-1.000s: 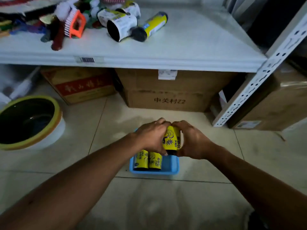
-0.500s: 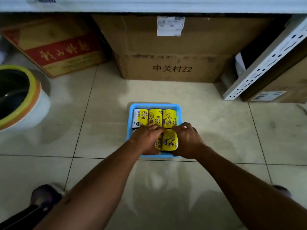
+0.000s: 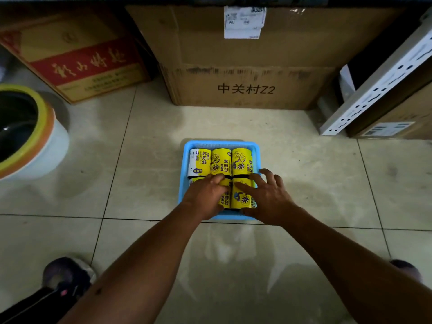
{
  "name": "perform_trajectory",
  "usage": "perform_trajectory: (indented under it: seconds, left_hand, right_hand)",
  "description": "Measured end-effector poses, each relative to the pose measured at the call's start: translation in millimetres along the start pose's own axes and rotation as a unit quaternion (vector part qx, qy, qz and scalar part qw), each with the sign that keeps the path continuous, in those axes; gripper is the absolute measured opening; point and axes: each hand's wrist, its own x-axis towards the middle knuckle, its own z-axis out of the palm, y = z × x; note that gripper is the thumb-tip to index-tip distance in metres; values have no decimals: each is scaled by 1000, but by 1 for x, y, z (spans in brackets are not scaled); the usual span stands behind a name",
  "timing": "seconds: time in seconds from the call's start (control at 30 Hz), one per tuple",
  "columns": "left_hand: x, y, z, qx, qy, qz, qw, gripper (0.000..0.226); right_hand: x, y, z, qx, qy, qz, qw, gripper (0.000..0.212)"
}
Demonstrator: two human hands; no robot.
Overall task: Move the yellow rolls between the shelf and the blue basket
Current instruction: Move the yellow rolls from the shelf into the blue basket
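Observation:
A blue basket point(image 3: 256, 148) stands on the tiled floor in front of me, packed with several yellow rolls point(image 3: 221, 162) lying in two rows. The far row of three shows fully. My left hand point(image 3: 207, 197) lies flat over the near-left rolls, fingers straight. My right hand point(image 3: 268, 195) has its fingers spread and lifted, the fingertips over the near-right roll point(image 3: 242, 198) and holding nothing. The shelf's top is out of view; only its front edge shows at the top of the frame.
A large cardboard box point(image 3: 245, 73) and a red-printed box point(image 3: 77, 59) sit under the shelf. A perforated white shelf post point(image 3: 378, 90) slants at right. A yellow-rimmed bin point(image 3: 30, 136) stands at left. My shoe point(image 3: 67, 274) is at lower left.
Both hands carried a yellow roll down into the basket's near row, then let go of it. My right hand has opened and spread. The view has tilted down off the shelf top.

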Motion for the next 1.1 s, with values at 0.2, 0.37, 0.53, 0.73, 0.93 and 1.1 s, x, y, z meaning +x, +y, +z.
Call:
perform_trajectory:
  seconds: [0.2, 0.37, 0.53, 0.73, 0.93, 1.1]
  left_hand:
    - [-4, -6, 0, 23, -5, 4, 1000, 51]
    - [-7, -9, 3, 19, -4, -5, 1000, 53]
    - [-6, -4, 3, 21, -4, 0, 1000, 50]
    - [-3, -6, -9, 1, 11, 9, 1000, 46]
    - [6, -7, -67, -44, 42, 5, 998, 51]
    - [18, -12, -152, -82, 128, 42, 987, 42]
  right_hand:
    - [7, -13, -6, -35, -2, 28, 999, 72]
    - [8, -23, -2, -32, -13, 65, 997, 69]
    - [9, -26, -2, -23, -26, 69, 997, 68]
    - [8, -19, -13, -23, -56, 41, 997, 75]
    - [12, -20, -48, 3, -27, 54, 998, 61]
    - [47, -23, -141, 112, 66, 38, 991, 40]
